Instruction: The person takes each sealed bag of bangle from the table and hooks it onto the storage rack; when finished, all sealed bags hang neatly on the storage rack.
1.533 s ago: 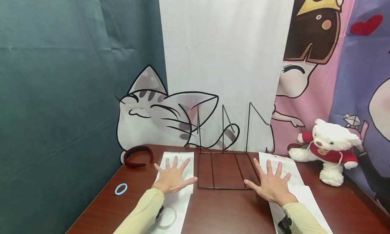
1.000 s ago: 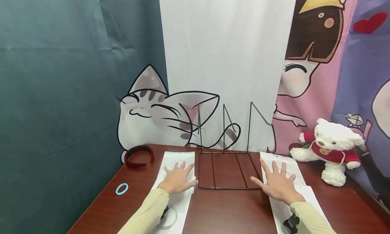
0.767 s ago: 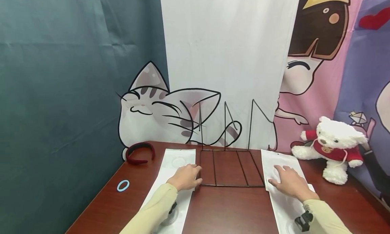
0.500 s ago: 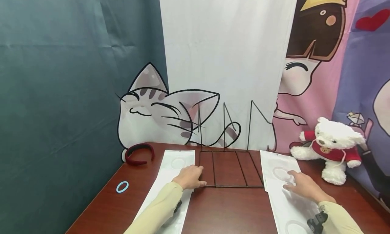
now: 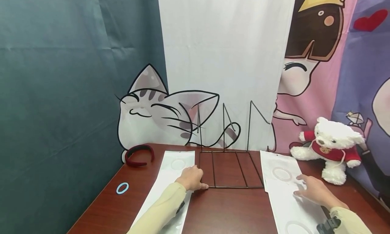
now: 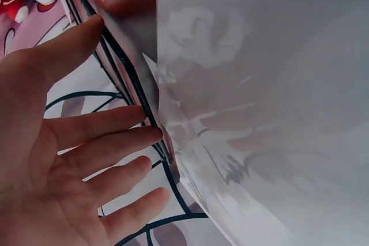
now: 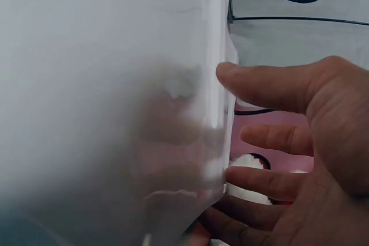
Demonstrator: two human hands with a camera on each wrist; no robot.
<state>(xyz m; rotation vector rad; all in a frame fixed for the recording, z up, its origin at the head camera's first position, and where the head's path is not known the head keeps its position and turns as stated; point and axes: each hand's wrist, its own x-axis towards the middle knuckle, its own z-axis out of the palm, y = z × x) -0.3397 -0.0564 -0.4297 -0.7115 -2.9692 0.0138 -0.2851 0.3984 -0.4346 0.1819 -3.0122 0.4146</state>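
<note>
A black wire rack [image 5: 225, 187] lies on the table, three bent prongs standing up along its far side. At its left front corner is my left hand [image 5: 192, 179], thumb and fingers loosely spread. The left wrist view shows that hand's fingers [image 6: 135, 136] close against the dark wire [image 6: 124, 56], not wrapped round it. My right hand [image 5: 317, 192] hovers at the right edge of the white packets [image 5: 283, 207], thumb and fingers parted. In the right wrist view its fingers [image 7: 271, 182] are beside a glossy white packet [image 7: 115, 56]; contact is unclear.
More white packets [image 5: 159, 183] lie left of the rack, partly under my left forearm. A dark red headband [image 5: 137, 164] and a light blue ring [image 5: 122, 188] lie at the left. A white teddy bear [image 5: 330, 139] sits at the back right.
From spread flat over the packets, both hands have moved right. The left has reached the rack's front corner; the right has slid to the packets' outer edge, its fingers drawn in.
</note>
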